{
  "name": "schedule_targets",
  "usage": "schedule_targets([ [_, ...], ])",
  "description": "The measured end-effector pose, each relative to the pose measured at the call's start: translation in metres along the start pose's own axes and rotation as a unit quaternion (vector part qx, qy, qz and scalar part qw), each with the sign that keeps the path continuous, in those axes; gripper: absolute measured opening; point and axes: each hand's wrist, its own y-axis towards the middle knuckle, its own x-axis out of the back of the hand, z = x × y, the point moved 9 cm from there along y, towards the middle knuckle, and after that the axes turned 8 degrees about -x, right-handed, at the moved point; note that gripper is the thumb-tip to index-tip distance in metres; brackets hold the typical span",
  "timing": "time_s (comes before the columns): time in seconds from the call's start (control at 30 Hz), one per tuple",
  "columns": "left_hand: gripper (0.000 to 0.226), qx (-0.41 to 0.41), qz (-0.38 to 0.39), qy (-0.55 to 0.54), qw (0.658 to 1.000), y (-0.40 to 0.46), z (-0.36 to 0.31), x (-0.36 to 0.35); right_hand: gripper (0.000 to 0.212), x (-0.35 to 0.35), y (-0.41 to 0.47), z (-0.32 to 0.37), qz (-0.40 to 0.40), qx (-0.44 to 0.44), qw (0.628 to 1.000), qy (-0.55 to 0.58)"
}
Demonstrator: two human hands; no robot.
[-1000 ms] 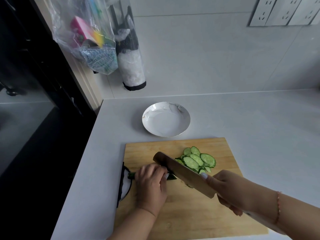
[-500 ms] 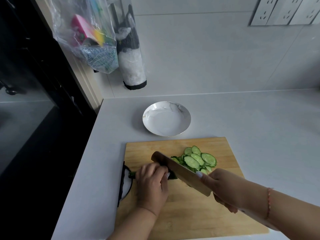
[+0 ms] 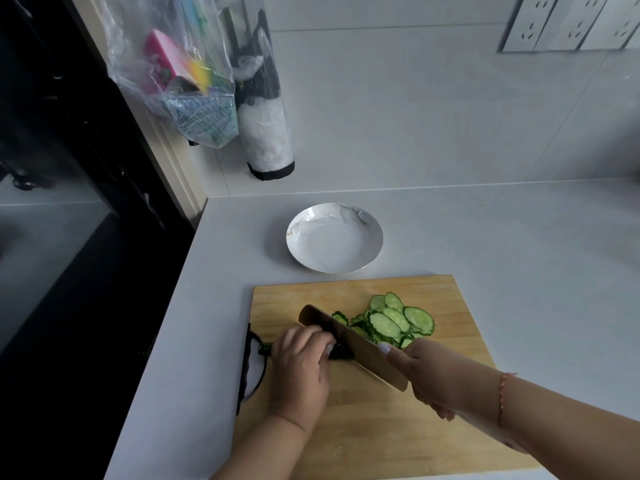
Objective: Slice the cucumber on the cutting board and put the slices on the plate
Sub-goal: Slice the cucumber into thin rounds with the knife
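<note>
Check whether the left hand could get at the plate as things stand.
Probably yes, once it lets go: the left hand holds the cucumber on the cutting board, and only bare counter and board separate it from the plate.

I find no legible text, brand, number or sign here; the printing on the pink box (image 3: 166, 58) inside the hanging plastic bag (image 3: 173, 74) is too blurred to read.
</note>
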Motion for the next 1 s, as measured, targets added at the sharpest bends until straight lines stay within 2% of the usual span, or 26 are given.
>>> schedule_targets([
  [0.1,0.025,0.003,0.002,0.015,1.000,0.002,0.003,0.004,0.067,0.000,0.000,0.000,0.003,0.002,1.000,0.006],
  [0.33,0.008,-0.013,-0.024,0.019,0.999,-0.002,0.004,0.008,0.063,-0.001,-0.002,-0.002,0.007,0.013,1.000,0.014],
  [0.57,0.011,-0.015,-0.018,0.013,1.000,-0.001,0.001,0.008,0.062,0.011,-0.021,-0.005,0.003,0.017,0.999,0.030],
  [0.67,0.022,-0.013,-0.010,0.014,1.000,-0.001,0.002,0.006,0.061,0.014,-0.028,-0.006,0.004,0.017,0.999,0.029],
  [0.77,0.015,-0.014,-0.013,0.006,1.000,-0.001,0.002,0.007,0.061,0.015,-0.030,-0.007,0.003,0.019,1.000,0.023],
  [1.0,0.016,-0.008,-0.015,0.003,1.000,0.000,0.002,0.008,0.064,0.012,-0.027,-0.006,0.008,0.012,1.000,0.006],
])
